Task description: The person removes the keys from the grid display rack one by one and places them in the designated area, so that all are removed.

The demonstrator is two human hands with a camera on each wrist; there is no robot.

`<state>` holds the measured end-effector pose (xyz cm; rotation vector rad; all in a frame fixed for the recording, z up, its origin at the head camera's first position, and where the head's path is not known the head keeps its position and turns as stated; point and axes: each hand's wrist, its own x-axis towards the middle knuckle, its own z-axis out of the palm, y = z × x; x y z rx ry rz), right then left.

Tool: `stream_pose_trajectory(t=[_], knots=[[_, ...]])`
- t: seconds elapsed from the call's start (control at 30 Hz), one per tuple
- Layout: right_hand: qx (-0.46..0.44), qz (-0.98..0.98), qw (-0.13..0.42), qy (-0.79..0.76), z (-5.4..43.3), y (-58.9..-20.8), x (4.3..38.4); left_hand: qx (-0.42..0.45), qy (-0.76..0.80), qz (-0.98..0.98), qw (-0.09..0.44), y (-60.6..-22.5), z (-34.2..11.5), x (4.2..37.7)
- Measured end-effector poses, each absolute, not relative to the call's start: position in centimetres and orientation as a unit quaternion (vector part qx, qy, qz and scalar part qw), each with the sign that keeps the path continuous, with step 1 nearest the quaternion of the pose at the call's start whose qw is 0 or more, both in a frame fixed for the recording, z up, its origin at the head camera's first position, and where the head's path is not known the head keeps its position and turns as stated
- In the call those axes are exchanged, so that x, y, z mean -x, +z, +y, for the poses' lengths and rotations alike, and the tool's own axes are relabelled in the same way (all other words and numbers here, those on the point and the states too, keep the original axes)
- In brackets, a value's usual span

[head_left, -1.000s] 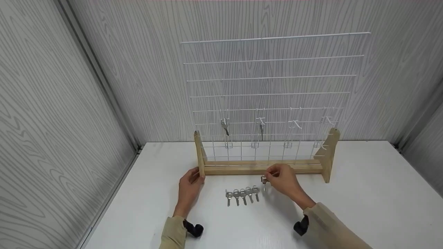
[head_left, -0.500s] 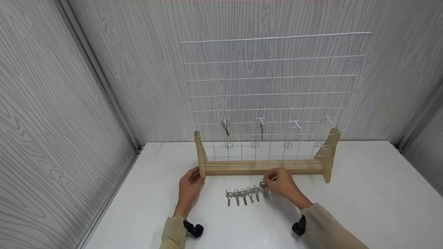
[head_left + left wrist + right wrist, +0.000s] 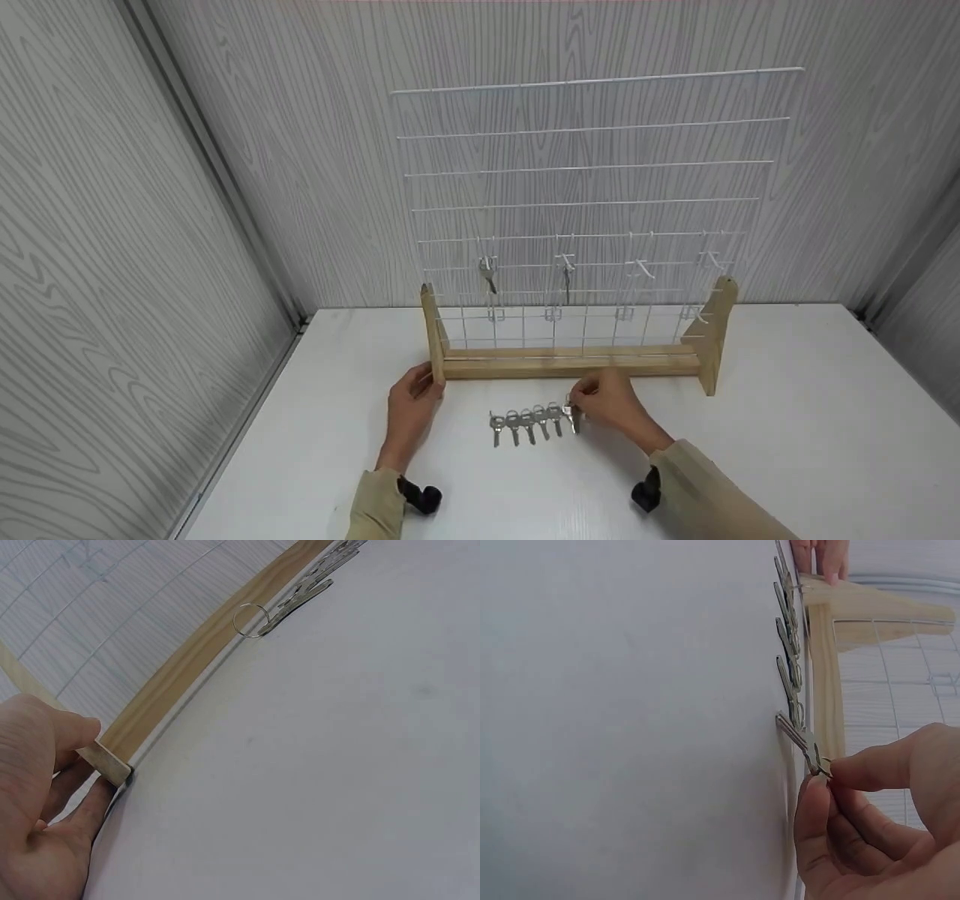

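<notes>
My right hand pinches the ring end of a silver key between thumb and forefinger. The key tilts with its tip down at the white table, at the right end of a row of several keys, each with a ring. My left hand grips the front foot of the wooden stand's left side piece, fingers on both sides of it. The stand carries a white wire grid with hooks. One key hangs from the leftmost hook and another from the hook beside it.
Two hooks to the right, including a white hook, jut forward without keys. The stand's wooden crossbar runs just behind the key row. Wood-patterned panels enclose the table at the back and sides.
My right hand has come down and slightly toward me, bringing the key from above the table to the row's right end. The left hand stays put on the stand.
</notes>
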<state>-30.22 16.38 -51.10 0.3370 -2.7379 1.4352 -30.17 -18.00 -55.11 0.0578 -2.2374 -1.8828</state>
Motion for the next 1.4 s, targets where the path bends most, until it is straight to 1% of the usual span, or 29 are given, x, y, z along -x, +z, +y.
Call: stream_pose_trajectory(t=[0.53, 0.77, 1.1, 1.4], knots=[[-0.107, -0.888, 0.015, 0.448, 16.2, -51.2, 30.2, -0.022, -0.639, -0.76, 0.113, -54.9, -18.0, 30.2], [-0.088, -0.886, 0.009, 0.455, 16.6, -51.0, 30.2, -0.026, -0.638, -0.762, 0.112, -54.9, -18.0, 30.3], [-0.109, -0.887, 0.041, 0.446, 17.2, -48.7, 29.7, -0.03, -0.634, -0.765, 0.11, -55.0, -18.1, 30.2], [-0.127, -0.884, 0.049, 0.447, 17.4, -46.5, 29.1, -0.036, -0.628, -0.769, 0.113, -55.0, -18.0, 30.3]])
